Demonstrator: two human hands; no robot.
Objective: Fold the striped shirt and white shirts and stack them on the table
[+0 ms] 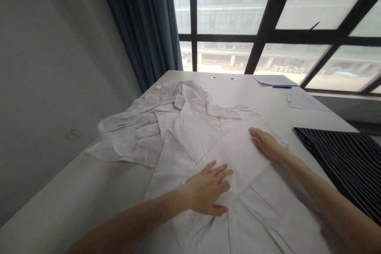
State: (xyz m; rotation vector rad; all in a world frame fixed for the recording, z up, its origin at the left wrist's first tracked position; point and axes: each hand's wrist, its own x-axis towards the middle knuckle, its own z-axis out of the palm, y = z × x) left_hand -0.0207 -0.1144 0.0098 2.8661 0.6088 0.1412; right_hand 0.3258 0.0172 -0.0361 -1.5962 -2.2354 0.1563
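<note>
A white shirt (205, 135) lies spread across the white table (89, 190), its collar toward the window and one crumpled part bunched at the left. My left hand (208, 192) rests flat on the shirt's middle, fingers stretched out and slightly apart. My right hand (266, 143) lies flat on the shirt's right side, fingers straight and together, pointing left. Neither hand holds anything.
A black striped garment (342, 154) lies at the table's right edge. Papers (275, 80) with a blue pen (282, 87) and another sheet (303, 100) sit at the far right by the window. Two small round discs (223, 78) are set at the far edge. A dark curtain (143, 24) hangs at the left.
</note>
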